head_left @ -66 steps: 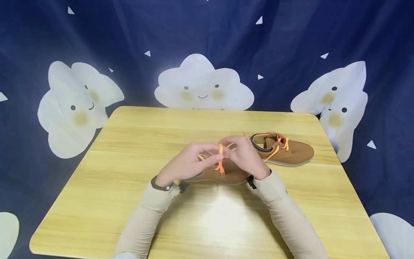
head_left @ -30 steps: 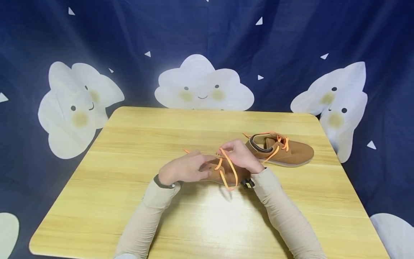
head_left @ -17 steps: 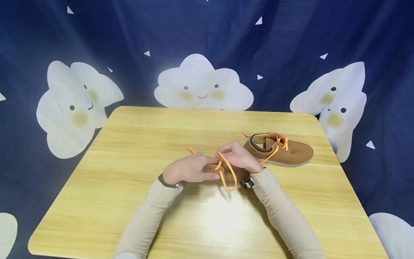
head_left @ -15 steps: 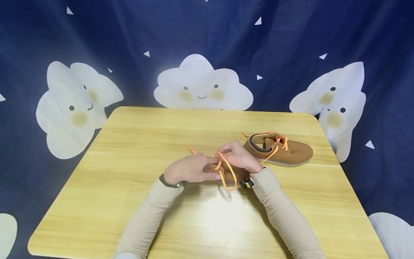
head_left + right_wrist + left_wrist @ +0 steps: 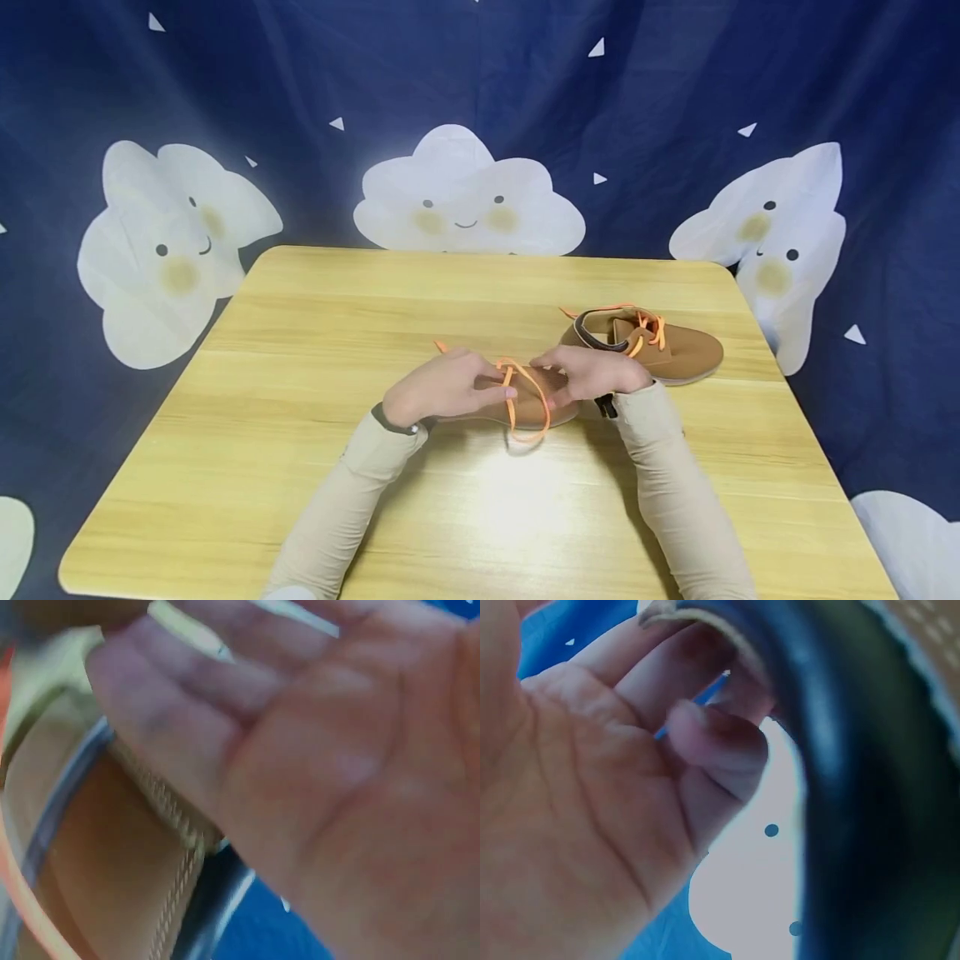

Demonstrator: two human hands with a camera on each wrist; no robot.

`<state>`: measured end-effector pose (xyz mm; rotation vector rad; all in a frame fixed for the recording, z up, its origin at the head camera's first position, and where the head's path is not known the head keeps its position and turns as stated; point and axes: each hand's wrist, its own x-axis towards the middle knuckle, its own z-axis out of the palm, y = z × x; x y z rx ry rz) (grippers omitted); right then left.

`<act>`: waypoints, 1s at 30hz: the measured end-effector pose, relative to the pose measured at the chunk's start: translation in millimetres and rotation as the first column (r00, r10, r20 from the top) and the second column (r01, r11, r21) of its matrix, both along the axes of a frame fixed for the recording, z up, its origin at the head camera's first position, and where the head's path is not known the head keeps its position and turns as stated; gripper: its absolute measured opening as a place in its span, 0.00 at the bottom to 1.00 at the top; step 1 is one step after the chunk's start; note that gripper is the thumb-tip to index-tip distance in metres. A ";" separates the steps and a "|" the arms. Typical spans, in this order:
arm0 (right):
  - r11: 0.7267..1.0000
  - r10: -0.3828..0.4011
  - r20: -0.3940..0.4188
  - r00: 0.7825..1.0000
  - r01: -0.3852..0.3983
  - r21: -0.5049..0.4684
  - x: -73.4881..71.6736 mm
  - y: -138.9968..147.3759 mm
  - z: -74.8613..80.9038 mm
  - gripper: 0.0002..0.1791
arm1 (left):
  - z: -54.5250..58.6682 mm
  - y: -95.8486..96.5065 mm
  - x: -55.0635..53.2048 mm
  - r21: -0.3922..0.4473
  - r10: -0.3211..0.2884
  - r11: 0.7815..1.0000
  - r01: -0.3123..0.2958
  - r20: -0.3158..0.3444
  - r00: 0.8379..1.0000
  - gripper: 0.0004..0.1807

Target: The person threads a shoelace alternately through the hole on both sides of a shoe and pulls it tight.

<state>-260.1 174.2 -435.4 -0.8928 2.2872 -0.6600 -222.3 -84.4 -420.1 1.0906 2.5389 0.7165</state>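
A brown lace-up shoe [image 5: 528, 410] lies on the table between the hands, its toe to the right. Its orange shoelace [image 5: 534, 385] forms a large loop that hangs over the near side. The left hand [image 5: 438, 388] lies over the heel end, hiding the opening; its thumb and forefinger pinch the lace at the lacing. Curled fingers of that hand [image 5: 712, 742] show beside the dark collar [image 5: 840, 780] in the left wrist view. Over the toe, the right hand [image 5: 596, 373] has fingers and thumb spread apart, the thumb tip close to the loop.
A second brown shoe [image 5: 686, 354] with orange laces stands behind the right hand, partly covered by it. Both shoes are on a wooden table [image 5: 315, 317]. A blue curtain [image 5: 480, 75] with white clouds hangs behind the table's far edge.
The right hand has let go of the lace and moved right, over the toe. The left thumb has risen to the lacing. Earlier both hands were together at the lace; the loop has since opened wide.
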 end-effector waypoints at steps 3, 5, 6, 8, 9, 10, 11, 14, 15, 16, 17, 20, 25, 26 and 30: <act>1.000 -0.007 0.058 0.998 0.005 0.024 1.3 -3.5 -0.7 0.47 | -2.4 0.1 -1.5 0.043 0.012 0.999 -0.012 -0.006 1.000 0.21; 1.000 -0.011 0.057 0.998 0.009 0.025 1.9 -7.4 -1.6 0.46 | -3.5 -0.3 -2.2 0.069 0.023 0.997 -0.022 -0.011 1.000 0.23; 0.999 -0.010 0.045 0.999 0.009 0.034 2.4 -9.3 -2.0 0.46 | -3.5 -0.8 -2.5 0.078 0.029 0.997 -0.028 -0.015 0.999 0.25; 1.000 -0.003 0.039 0.999 0.002 0.028 3.0 -11.7 -2.4 0.43 | -2.0 -1.9 -2.3 0.090 0.039 0.995 -0.037 -0.023 0.999 0.27; 0.999 -0.015 0.032 0.999 0.013 0.034 3.7 -12.0 -2.2 0.45 | -0.5 -2.6 -2.0 0.097 0.044 0.994 -0.041 -0.023 0.999 0.28; 1.000 -0.008 0.035 0.999 0.007 0.026 3.7 -11.8 -2.2 0.45 | 1.5 -3.3 -1.6 0.104 0.047 0.994 -0.045 -0.023 0.999 0.28; 1.000 -0.006 0.041 0.999 0.005 0.020 4.0 -11.3 -2.1 0.44 | 3.7 -3.9 -1.1 0.110 0.054 0.993 -0.051 -0.021 0.998 0.28; 0.999 0.015 0.082 0.997 -0.012 -0.029 3.1 -9.3 -3.2 0.39 | 11.4 -5.4 1.2 0.148 0.074 0.987 -0.070 -0.022 0.997 0.25; 0.999 0.015 0.091 0.996 -0.012 -0.038 3.0 -8.7 -3.1 0.37 | 13.4 -5.7 1.9 0.158 0.081 0.985 -0.076 -0.028 0.996 0.24; 0.999 0.024 0.102 0.995 -0.020 -0.048 2.7 -8.3 -3.2 0.34 | 15.0 -6.2 2.5 0.169 0.084 0.983 -0.077 -0.037 0.996 0.23; 0.999 0.024 0.107 0.994 -0.019 -0.051 2.4 -7.9 -3.9 0.33 | 16.4 -6.6 3.3 0.180 0.087 0.981 -0.077 -0.048 0.995 0.22; 1.000 0.007 0.103 0.995 -0.004 -0.027 2.0 -7.9 -5.1 0.31 | 20.6 -7.3 6.5 0.208 0.091 0.976 -0.072 -0.084 0.992 0.21; 0.995 -0.068 0.047 0.997 0.064 0.078 4.9 -8.7 -4.1 0.48 | 34.4 -10.3 17.5 0.288 0.118 0.955 -0.069 -0.155 0.981 0.18; 0.992 -0.081 0.036 0.996 0.077 0.097 5.8 -8.7 -3.4 0.51 | 38.0 -11.3 20.4 0.305 0.124 0.950 -0.066 -0.176 0.977 0.16; 0.984 -0.114 0.010 0.993 0.111 0.142 8.7 -8.4 -1.1 0.54 | 49.2 -14.5 30.3 0.355 0.138 0.934 -0.040 -0.255 0.957 0.09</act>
